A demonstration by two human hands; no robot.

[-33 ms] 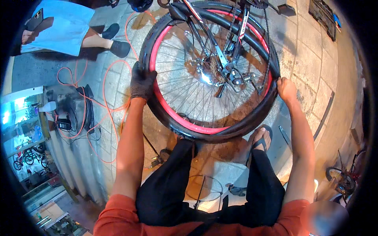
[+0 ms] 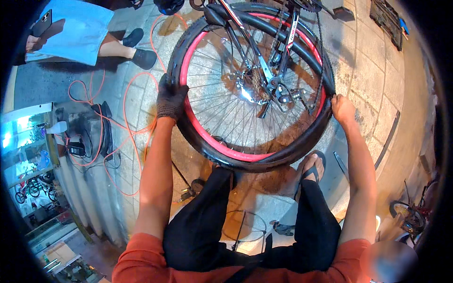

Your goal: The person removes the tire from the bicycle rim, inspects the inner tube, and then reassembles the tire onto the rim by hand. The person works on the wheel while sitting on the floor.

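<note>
A bicycle's rear wheel stands before me, with a pink-red rim (image 2: 234, 153), thin spokes and a black tyre (image 2: 278, 165). My left hand (image 2: 171, 100), in a dark knit glove, wraps round the tyre's left side, its thumb by the rim. On the right side my bare right hand (image 2: 343, 109) is closed, gripping the tyre's edge. Along the lower right the tyre bulges over the rim. A smooth black band crosses the wheel's upper right; whether it is tyre or inner tube I cannot tell. The sprockets and derailleur (image 2: 283, 94) sit at the hub.
An orange hose (image 2: 126, 123) loops over the paving at left. A person in a light blue garment (image 2: 71, 33) holds a phone (image 2: 43, 23) at upper left. A black open case (image 2: 388, 23) lies at upper right. My sandalled foot (image 2: 313, 169) is just below the tyre.
</note>
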